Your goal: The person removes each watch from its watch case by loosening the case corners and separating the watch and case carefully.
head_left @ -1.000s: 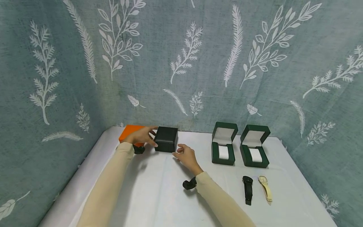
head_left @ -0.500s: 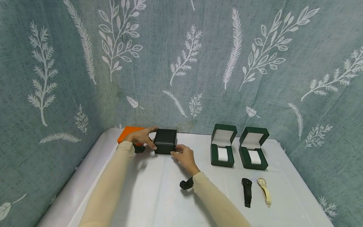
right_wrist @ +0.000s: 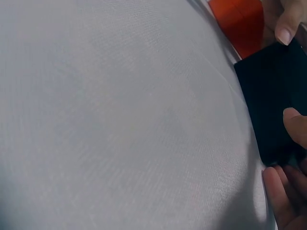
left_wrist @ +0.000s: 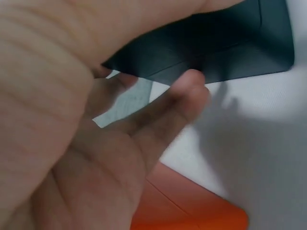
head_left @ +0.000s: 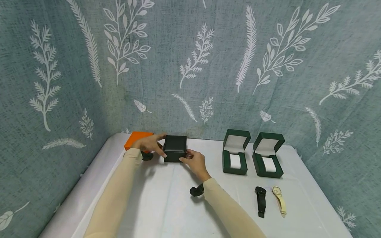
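A small black watch box (head_left: 175,148), lid down, stands at the back of the table between both hands. My left hand (head_left: 148,143) holds its left side, thumb at the front corner and fingers spread further back. In the left wrist view, fingertips (left_wrist: 192,91) touch the dark box (left_wrist: 230,52). From the right, my right hand (head_left: 194,162) grips the box's front right corner. The right wrist view shows that hand's thumb (right_wrist: 295,125) on the dark face and fingers around the edge. An orange box (head_left: 137,137) lies partly hidden behind the left hand.
Two green watch boxes (head_left: 234,167) (head_left: 269,170) stand with lids up on the right, white cushions inside. In front of them lie a black watch (head_left: 261,201) and a gold watch (head_left: 279,200). A patterned curtain (head_left: 190,66) hangs behind the white table (head_left: 166,205).
My right hand has come left to the black watch box and now grips its right side. The left hand stays at its left side. The box has hardly moved.
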A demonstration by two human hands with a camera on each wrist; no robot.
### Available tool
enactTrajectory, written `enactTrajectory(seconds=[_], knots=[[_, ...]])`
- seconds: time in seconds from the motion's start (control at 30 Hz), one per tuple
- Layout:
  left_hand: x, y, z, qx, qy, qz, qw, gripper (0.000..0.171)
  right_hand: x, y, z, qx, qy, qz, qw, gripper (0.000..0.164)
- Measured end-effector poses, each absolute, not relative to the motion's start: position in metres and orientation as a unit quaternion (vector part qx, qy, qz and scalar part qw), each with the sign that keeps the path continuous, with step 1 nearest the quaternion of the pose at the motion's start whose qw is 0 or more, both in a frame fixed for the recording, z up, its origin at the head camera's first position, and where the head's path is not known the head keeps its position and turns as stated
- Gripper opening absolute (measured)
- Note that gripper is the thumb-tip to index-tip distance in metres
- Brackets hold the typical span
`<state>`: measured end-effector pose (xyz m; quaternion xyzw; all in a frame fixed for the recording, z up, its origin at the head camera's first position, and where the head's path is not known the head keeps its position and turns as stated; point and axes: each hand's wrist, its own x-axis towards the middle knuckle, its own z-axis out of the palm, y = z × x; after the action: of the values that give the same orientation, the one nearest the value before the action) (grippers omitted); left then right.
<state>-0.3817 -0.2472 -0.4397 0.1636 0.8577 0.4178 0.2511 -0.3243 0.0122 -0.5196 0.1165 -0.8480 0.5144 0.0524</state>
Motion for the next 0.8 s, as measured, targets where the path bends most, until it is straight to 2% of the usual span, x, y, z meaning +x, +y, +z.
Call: enactTrajectory(seconds=[0.33, 0.53, 0.8], knots=[[-0.376, -0.249, -0.444, 0.169, 0.868, 0.414, 0.216, 0.120, -0.323, 0.017, -0.519, 0.126, -0.851, 0.507, 0.052, 0.051], [-0.370, -0.248, -0.443, 0.167, 0.857, 0.444, 0.201, 0.118, -0.320, 0.024, -0.518, 0.128, -0.839, 0.527, 0.033, 0.057], [-0.362, -0.245, -0.445, 0.190, 0.852, 0.450, 0.187, 0.118, -0.314, 0.033, -0.517, 0.138, -0.831, 0.538, 0.020, 0.054]])
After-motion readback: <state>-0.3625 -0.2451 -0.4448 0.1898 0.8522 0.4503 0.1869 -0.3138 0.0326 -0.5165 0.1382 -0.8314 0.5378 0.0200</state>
